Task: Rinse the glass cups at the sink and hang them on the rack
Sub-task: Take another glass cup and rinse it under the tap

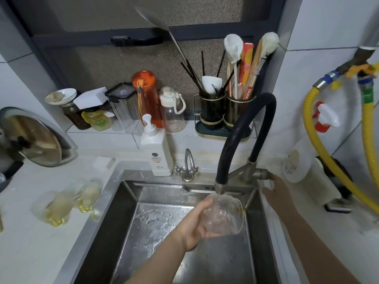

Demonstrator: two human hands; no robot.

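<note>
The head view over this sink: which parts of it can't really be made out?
- Rack: not in the head view at all.
- Cups on the counter: blurred, so their count is unclear.
- Water from the tap: no stream shows clearly.
- Right hand: at the tap's side lever; its grip is unclear, fingertips hidden.
- Soap bottle: label print too small.
- Left hand: holds the glass cup, whose bottom it hides.

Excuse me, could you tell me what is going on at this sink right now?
A person is rinsing a glass cup: the left hand holds it tilted under the black faucet's spout, over the steel sink. The right hand reaches to the faucet handle. More glass cups wait on the counter to the left. No rack is in view.
</note>
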